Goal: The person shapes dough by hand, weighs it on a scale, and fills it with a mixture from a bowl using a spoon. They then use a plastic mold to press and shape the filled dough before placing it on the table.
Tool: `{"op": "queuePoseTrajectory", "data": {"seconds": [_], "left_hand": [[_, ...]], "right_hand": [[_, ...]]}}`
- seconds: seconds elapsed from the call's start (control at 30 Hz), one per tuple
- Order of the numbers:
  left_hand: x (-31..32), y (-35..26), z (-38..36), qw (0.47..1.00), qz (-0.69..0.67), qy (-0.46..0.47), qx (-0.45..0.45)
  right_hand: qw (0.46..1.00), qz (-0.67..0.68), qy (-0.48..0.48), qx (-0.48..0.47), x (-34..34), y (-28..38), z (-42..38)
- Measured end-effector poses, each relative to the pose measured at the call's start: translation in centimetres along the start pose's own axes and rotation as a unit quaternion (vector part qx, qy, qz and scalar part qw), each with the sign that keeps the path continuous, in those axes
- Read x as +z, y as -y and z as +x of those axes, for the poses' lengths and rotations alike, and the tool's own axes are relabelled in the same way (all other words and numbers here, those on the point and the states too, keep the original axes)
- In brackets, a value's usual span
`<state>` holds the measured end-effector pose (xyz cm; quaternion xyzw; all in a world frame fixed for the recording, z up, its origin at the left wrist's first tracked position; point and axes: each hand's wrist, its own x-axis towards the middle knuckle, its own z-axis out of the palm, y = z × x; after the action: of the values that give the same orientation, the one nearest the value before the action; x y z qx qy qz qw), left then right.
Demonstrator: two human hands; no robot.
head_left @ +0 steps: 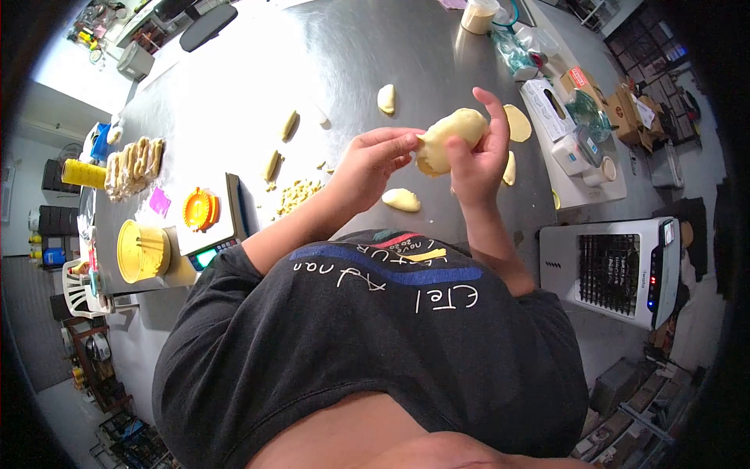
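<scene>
A pale yellow folded dough turnover [455, 134] is held up above the metal table [344, 70]. My right hand [480, 160] cradles it, thumb on the near face and index finger raised off it. The fingertips of my left hand [375, 164] are closed in a pinch at its left edge. Below the hands lies a folded dough turnover [401, 200]; beyond them is another dough turnover [386, 98]. A flat dough round [517, 123] lies behind my right hand, with a partly hidden dough piece [509, 169] beside the wrist.
Left of my arm are diced filling pieces [298, 197] and two narrow dough pieces. An orange dough press [201, 209] sits on a scale [226, 227] near a yellow tub [129, 250]. Bagged rolls [134, 168] lie farther left. Boxes [547, 109] line the right counter, above an air cooler [609, 270].
</scene>
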<state>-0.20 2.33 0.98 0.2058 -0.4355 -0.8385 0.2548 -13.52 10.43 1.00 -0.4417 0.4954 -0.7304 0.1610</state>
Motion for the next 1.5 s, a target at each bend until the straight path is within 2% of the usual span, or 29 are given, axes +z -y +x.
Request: {"op": "queuePoseTrajectory", "data": {"seconds": [0.03,0.17,0.23,0.27,0.33,0.37,0.43,0.47,0.53,0.77,0.97,1.03,1.17,1.27,1.33,1.37,1.43,1.47,1.5], "left_hand": [[0.0,-0.2,0.1,0.997,-0.06,0.007,-0.046],[-0.4,0.5,0.6,0.991,-0.123,0.01,-0.055],[-0.2,0.9,0.6,1.0,0.001,-0.007,0.027],[-0.2,1.0,0.4,1.0,0.001,-0.007,0.027],[-0.3,1.1,0.2,0.958,0.213,0.006,0.192],[-0.3,1.1,0.2,0.958,0.213,0.006,0.192],[-0.2,1.2,0.2,0.91,0.322,0.006,0.262],[-0.5,1.4,0.3,0.91,0.321,0.006,0.261],[-1.1,1.8,0.5,0.944,0.271,-0.016,0.19],[-1.2,1.6,0.2,0.959,0.228,-0.013,0.169],[-0.7,1.3,0.2,0.946,0.256,0.008,0.198],[0.0,0.8,0.4,0.998,0.045,-0.006,0.049],[0.2,0.7,0.8,1.0,-0.024,0.004,0.0],[0.0,1.5,1.0,0.998,0.044,0.015,0.048],[0.0,1.8,0.8,0.952,0.239,-0.016,0.189],[0.1,1.8,0.7,0.952,0.239,-0.016,0.189],[0.2,1.9,0.6,0.899,0.328,-0.004,0.292],[0.1,2.0,0.6,0.899,0.327,-0.005,0.291],[-0.1,2.1,0.7,0.912,0.324,-0.019,0.252]], "right_hand": [[1.0,0.004,-0.003,-0.014,0.1,0.0,0.0],[0.999,0.013,-0.003,-0.031,0.2,0.0,-0.2],[1.0,0.009,-0.008,-0.025,0.2,0.0,-0.1],[1.0,0.006,-0.012,-0.019,0.2,0.0,-0.1],[0.999,-0.004,-0.031,-0.038,0.4,0.0,0.0],[0.997,-0.015,-0.05,-0.057,0.5,0.0,0.0],[0.998,-0.011,-0.043,-0.05,0.4,-0.1,0.1],[0.998,-0.007,-0.037,-0.043,0.4,-0.1,0.1],[0.999,-0.003,-0.032,-0.042,0.5,-0.1,0.0],[0.999,-0.012,-0.032,-0.036,0.4,-0.2,0.0],[0.999,0.015,-0.031,-0.039,0.2,-0.2,0.1],[0.999,0.014,-0.035,-0.039,0.3,0.0,0.1],[0.998,0.03,-0.046,-0.038,0.3,0.1,0.2],[0.997,0.005,-0.062,-0.034,0.3,0.2,0.3],[0.997,0.002,-0.073,-0.035,0.4,0.2,0.3],[0.996,0.0,-0.084,-0.037,0.4,0.2,0.3],[0.995,-0.003,-0.091,-0.03,0.5,0.4,0.3],[0.995,-0.005,-0.098,-0.023,0.5,0.4,0.2],[0.995,-0.004,-0.096,-0.022,0.5,0.4,0.2]]}}
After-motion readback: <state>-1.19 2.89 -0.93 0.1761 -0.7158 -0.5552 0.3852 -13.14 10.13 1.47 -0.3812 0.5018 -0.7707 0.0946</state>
